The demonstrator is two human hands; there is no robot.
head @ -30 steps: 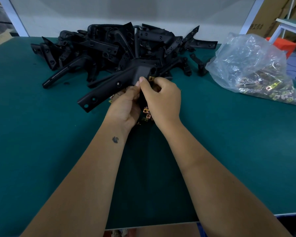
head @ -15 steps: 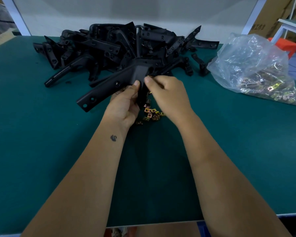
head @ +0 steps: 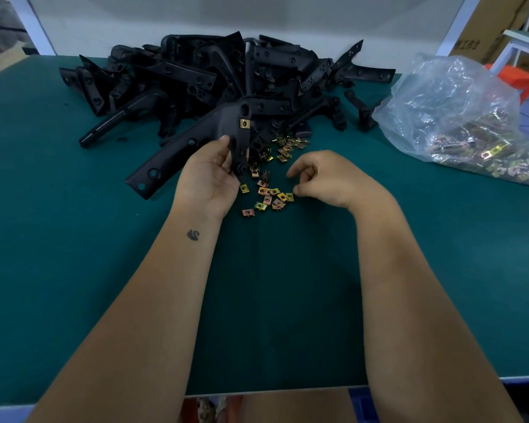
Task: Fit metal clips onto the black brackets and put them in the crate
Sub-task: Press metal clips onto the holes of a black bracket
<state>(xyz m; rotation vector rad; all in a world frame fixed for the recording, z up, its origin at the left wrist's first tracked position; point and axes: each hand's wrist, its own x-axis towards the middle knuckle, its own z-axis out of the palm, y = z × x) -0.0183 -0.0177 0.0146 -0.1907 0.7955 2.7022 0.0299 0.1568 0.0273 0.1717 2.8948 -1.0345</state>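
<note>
My left hand point(head: 209, 178) grips a long black bracket point(head: 196, 138) near its bend, holding it above the green table. A brass clip point(head: 244, 123) sits fitted on the bracket's upright edge. My right hand point(head: 327, 178) hovers over a scatter of loose metal clips point(head: 269, 193) with fingers curled; its thumb tip touches the rightmost clip. No clip is visibly held in it. No crate is in view.
A heap of black brackets point(head: 214, 77) fills the back of the green table point(head: 74, 239). A clear plastic bag of clips point(head: 458, 117) lies at the right. Cardboard boxes and an orange stool stand beyond the table's right side.
My right hand has left the bracket and dropped down to the loose clips on the table. The fitted clip on the bracket now shows. My left hand still holds the bracket.
</note>
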